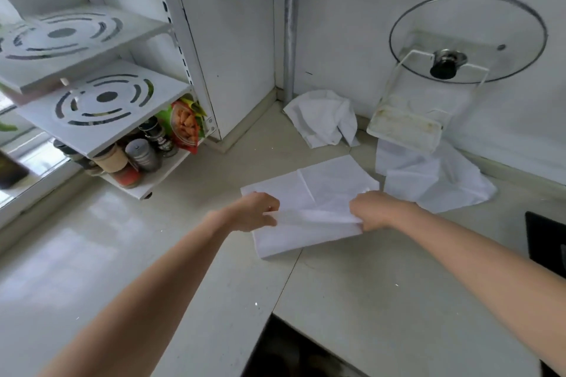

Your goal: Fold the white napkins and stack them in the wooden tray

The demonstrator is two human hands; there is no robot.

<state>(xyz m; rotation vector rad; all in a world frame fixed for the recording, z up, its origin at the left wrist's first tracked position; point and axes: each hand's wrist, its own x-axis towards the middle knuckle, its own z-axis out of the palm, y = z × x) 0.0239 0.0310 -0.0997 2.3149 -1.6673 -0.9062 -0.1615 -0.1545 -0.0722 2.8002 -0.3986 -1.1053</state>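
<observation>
I see left hand (255,213) and right hand (375,212) pinching napkin (324,185) fold's ends; free half lies beyond (tray unseen).

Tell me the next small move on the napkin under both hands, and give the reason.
Probably carry the lifted edge away from the body and lay it onto the far half. The left hand and right hand each pinch an end of that raised edge of the flat napkin, so a fold looks half made. No wooden tray shows yet.
</observation>
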